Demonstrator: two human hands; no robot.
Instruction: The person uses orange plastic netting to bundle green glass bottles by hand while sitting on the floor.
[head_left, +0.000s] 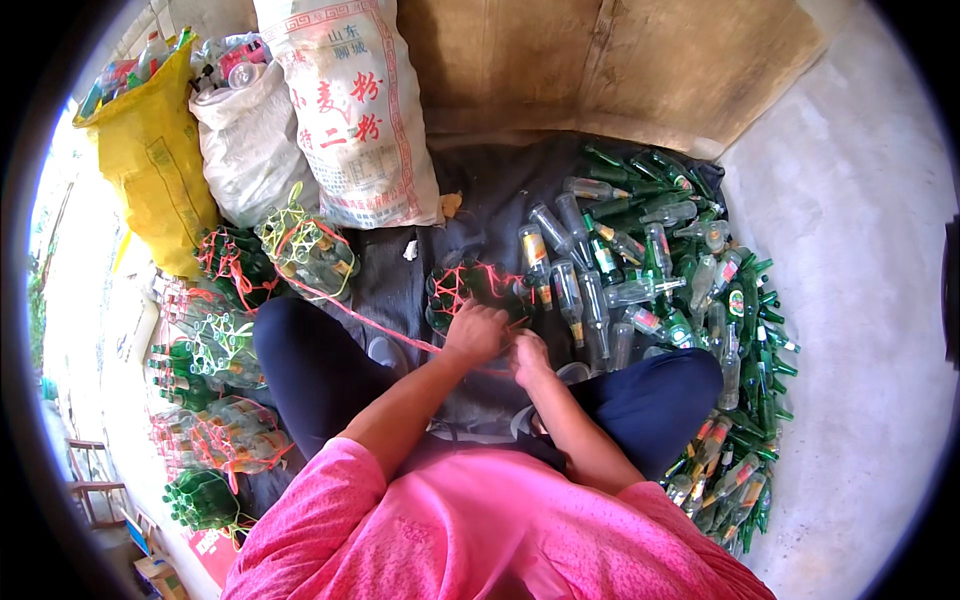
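Note:
Between my knees stands a bundle of dark green glass bottles (474, 277), necks up. Red plastic twine (449, 291) zigzags around the necks. My left hand (478, 330) is at the near side of this bundle, fingers closed on the twine. Close beside it, my right hand (529, 356) pinches the twine, its fingertips partly hidden. A longer red strand (360, 318) runs from near my left wrist up to the left, toward a tied bundle of clear bottles (315, 251).
Loose green and clear bottles (637, 289) lie heaped along the pale wall (847, 247) at right. Tied bundles (225, 435) line the left. A flour sack (360, 112), a white sack (251, 142) and a yellow sack (154, 161) stand behind. Dark sheeting (480, 172) covers the floor.

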